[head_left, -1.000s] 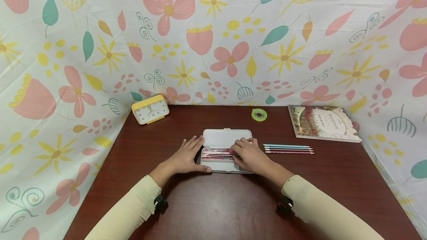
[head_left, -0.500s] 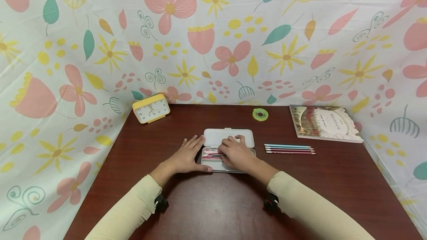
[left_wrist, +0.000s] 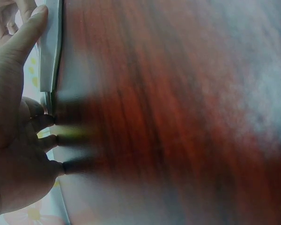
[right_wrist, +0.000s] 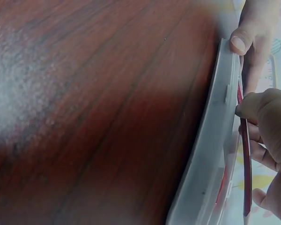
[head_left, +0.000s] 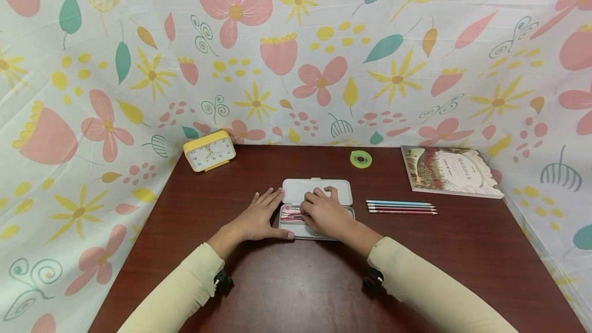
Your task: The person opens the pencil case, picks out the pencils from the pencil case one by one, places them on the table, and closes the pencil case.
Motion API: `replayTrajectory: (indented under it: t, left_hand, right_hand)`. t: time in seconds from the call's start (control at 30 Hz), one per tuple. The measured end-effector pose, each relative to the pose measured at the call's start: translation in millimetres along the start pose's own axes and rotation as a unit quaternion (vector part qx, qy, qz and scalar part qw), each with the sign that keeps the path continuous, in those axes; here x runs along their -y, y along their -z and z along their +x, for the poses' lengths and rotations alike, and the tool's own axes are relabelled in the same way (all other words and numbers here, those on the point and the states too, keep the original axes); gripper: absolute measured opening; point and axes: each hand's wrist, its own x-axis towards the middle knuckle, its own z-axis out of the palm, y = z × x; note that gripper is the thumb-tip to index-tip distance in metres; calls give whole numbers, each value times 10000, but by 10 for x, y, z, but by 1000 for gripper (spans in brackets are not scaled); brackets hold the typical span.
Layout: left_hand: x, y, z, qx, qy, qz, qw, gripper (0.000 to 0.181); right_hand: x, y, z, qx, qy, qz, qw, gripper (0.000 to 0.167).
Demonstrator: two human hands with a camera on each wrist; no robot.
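The right hand [head_left: 326, 214] pinches a dark red pencil [right_wrist: 247, 168] between thumb and fingertips, above the open pencil case [head_left: 299, 229]. The pencil's long axis runs nearly parallel to the case's long side, and its right end looks raised over the rim. The left hand [head_left: 259, 217], farther from the pencil, keeps fingers spread, thumb at the case's front left corner.

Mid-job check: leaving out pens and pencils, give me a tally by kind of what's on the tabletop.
Open pencil case: 1
Clock: 1
Green roll: 1
Book: 1
Total: 4
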Motion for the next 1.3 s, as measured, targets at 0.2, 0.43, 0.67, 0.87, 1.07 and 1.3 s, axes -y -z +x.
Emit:
replayTrajectory:
  t: [0.2, 0.43, 0.67, 0.87, 1.07, 1.3]
  left_hand:
    - [-3, 5, -7, 16, -11, -5, 10000, 127]
    - [-10, 8, -9, 46, 13, 16, 10000, 127]
    - [-20, 17, -11, 44, 19, -61, 10000, 127]
    - [-44, 26, -15, 11, 20, -82, 10000, 127]
    - [-34, 13, -8, 18, 14, -31, 10000, 127]
    - [-31, 12, -7, 48, 26, -58, 10000, 128]
  right_hand:
    - [-31, 25, -11, -44, 35, -54, 10000, 7]
    - [-105, 109, -63, -157, 34, -90, 9998, 10]
    - [-231, 187, -116, -148, -25, -27, 9999, 10]
    - [-304, 261, -159, -228, -94, 91, 9997, 7]
    - [-389, 285, -232, -452, -89, 28, 9989, 9]
    - [-509, 306, -347, -423, -220, 33, 9989, 9]
